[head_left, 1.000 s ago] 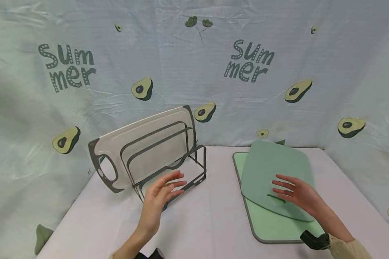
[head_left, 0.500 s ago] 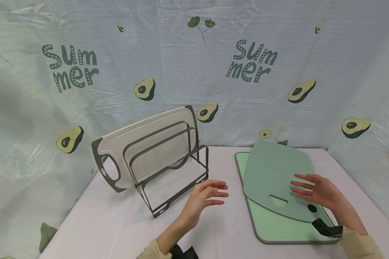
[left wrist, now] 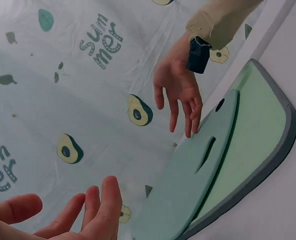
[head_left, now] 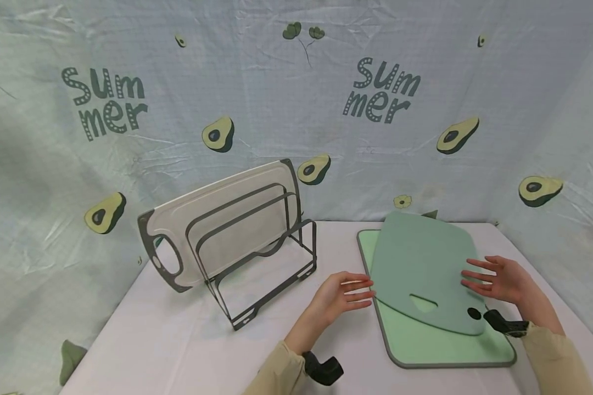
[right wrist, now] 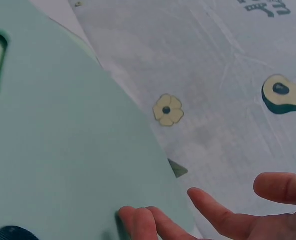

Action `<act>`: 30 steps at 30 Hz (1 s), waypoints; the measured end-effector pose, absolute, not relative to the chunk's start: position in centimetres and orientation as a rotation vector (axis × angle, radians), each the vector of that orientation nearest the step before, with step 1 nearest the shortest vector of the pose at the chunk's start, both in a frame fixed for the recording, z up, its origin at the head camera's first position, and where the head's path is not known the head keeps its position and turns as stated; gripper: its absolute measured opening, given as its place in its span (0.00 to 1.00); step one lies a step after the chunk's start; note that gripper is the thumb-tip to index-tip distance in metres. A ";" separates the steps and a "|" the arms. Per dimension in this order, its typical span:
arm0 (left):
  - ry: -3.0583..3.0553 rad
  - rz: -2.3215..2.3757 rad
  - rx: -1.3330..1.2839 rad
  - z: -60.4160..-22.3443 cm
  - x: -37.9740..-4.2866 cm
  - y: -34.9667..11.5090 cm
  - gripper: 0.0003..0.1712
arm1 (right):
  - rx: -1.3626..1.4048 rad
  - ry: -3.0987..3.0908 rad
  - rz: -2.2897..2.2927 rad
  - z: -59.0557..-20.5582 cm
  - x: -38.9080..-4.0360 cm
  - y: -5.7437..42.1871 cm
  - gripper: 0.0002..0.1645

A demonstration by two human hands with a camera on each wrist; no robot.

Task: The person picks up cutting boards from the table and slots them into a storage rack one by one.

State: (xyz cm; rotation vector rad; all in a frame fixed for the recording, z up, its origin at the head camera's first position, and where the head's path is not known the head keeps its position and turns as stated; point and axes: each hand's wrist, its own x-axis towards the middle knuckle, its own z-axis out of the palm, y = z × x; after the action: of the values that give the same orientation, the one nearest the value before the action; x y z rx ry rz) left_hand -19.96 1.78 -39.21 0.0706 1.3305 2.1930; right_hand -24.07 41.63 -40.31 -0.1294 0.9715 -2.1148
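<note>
A grey-green cutting board [head_left: 425, 258] with a slot handle and a dark oval spot lies askew on a larger light-green cutting board [head_left: 440, 350] with a grey rim. My left hand [head_left: 338, 296] has its fingers extended at the left edge of these boards; whether the fingertips touch is hard to tell. On the other side, my right hand [head_left: 506, 281] is held with spread fingers beside the upper board's right edge. In the right wrist view the right fingers [right wrist: 218, 212] overlap that edge, contact unclear. Neither hand holds anything.
To the left stands a dark wire rack [head_left: 257, 307], with a beige cutting board [head_left: 247, 219] with grey corners upright in its back slot. A pale cloth covers the table [head_left: 178, 340]. Behind hangs a curtain [head_left: 277, 82] printed with avocados and lettering.
My left hand has moved right, from in front of the rack to the boards' left edge. My right hand has shifted right, off the upper board's middle to its edge. The boards lie still.
</note>
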 end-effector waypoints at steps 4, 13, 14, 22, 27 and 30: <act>1.232 2.225 -0.062 -40.5 -20.7 2.8 0.27 | -0.038 1.013 -2.149 -40.1 -24.7 42.2 0.33; 1.198 2.287 -0.329 -42.5 -21.4 4.3 0.27 | 0.162 0.992 -2.261 -39.7 -26.2 43.2 0.34; 1.191 2.292 -0.347 -42.6 -21.4 4.3 0.27 | 0.195 0.979 -2.282 -39.7 -26.4 43.5 0.35; 1.136 2.270 -0.381 -43.8 -21.9 4.6 0.28 | 0.400 0.844 -2.387 -40.2 -26.8 45.2 0.39; 1.139 2.262 -0.366 -44.1 -22.2 4.8 0.29 | 0.459 0.659 -2.419 -40.9 -26.5 46.0 0.47; 1.154 2.252 -0.350 -44.2 -22.4 4.8 0.29 | 0.491 0.573 -2.450 -41.3 -26.2 46.4 0.49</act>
State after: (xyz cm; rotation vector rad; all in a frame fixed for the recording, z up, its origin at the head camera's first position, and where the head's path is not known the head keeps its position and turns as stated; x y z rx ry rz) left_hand -22.40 4.84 -44.19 -0.3502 1.1540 2.2517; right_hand -26.17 46.41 -41.30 0.4913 0.5733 -2.4503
